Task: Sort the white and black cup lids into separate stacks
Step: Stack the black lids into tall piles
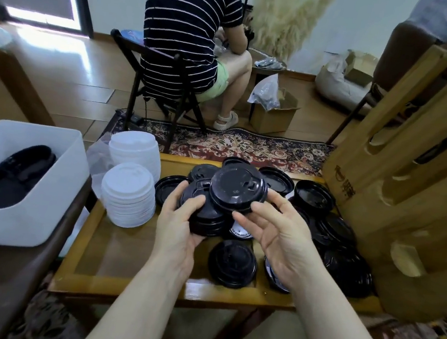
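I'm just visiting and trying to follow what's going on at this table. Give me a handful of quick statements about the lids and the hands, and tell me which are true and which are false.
1. The left hand grips a stack of black lids. True.
2. The right hand pinches a white lid. False: it holds a single black lid by the rim.
3. Two stacks of white lids stand on the left part of the wooden table. True.
4. The white bin holds white lids. False: what shows inside it is black.
5. Loose black lids lie scattered on the table. True.
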`<state>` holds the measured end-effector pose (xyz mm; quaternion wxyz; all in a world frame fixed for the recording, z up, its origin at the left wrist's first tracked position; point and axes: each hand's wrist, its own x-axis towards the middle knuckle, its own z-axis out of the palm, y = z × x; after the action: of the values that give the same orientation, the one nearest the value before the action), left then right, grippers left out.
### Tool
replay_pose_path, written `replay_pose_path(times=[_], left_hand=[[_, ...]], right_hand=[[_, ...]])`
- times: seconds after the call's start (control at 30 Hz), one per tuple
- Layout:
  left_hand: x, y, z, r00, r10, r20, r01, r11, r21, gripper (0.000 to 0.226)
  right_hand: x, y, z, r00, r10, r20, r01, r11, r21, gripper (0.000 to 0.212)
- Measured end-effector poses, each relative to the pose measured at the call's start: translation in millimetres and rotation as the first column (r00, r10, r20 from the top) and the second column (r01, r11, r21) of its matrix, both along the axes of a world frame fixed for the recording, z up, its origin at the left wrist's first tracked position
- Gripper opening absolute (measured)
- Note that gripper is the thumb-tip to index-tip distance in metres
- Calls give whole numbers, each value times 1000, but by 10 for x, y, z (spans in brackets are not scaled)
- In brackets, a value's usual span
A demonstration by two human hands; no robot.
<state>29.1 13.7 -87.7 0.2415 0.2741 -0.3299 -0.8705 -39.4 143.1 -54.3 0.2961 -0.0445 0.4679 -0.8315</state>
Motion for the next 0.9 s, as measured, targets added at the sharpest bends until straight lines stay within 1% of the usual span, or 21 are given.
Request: replay_pose_path(times=[0.03,0.1,0.17,0.2,0.33,0.4,0.47,0.53,0.63,0.73,0.83,0.9], left_hand=[[2,-5,-1,1000,-1,-4,1,1000,-4,55],[5,-13,2,1000,-1,-6,1,1000,-13,57],[6,-22,5,1000,-6,-2,6,1000,-24,58],[5,-24,5,1000,-14,5,14,1000,-24,57],[9,-22,3,998,-56,35,56,998,-18,58],[4,-32,-16,997,-66,36,66,998,-18,55],[1,-48,-35,995,-91,27,92,995,-30,50],[5,-48,-34,992,-125,20,125,991,-45,47],[9,-49,-35,991,-135,7,135,991,-21,40],[15,-41,-30,987,-160,1,160,987,-26,37],[26,-26,-9,981,-194,8,194,980,-51,36],[31,-25,-3,977,-211,13,212,975,-67,35]], right_hand=[[5,5,-25,999,11,-37,-10,1000,23,71],[18,22,-45,988,54,-143,-40,994,102,82],[25,39,-52,964,118,-240,-67,975,212,86],[31,44,-57,953,150,-263,-83,965,250,87],[71,44,-84,938,209,-275,-130,951,281,84],[74,34,-106,914,218,-344,-92,933,347,83],[62,31,-142,871,230,-435,-17,897,441,82],[55,45,-168,834,238,-498,45,870,492,79],[52,65,-171,806,228,-547,106,853,511,74],[30,65,-163,758,241,-606,182,814,552,66],[22,76,-166,692,260,-673,251,788,562,58],[25,77,-149,636,263,-725,326,760,562,51]])
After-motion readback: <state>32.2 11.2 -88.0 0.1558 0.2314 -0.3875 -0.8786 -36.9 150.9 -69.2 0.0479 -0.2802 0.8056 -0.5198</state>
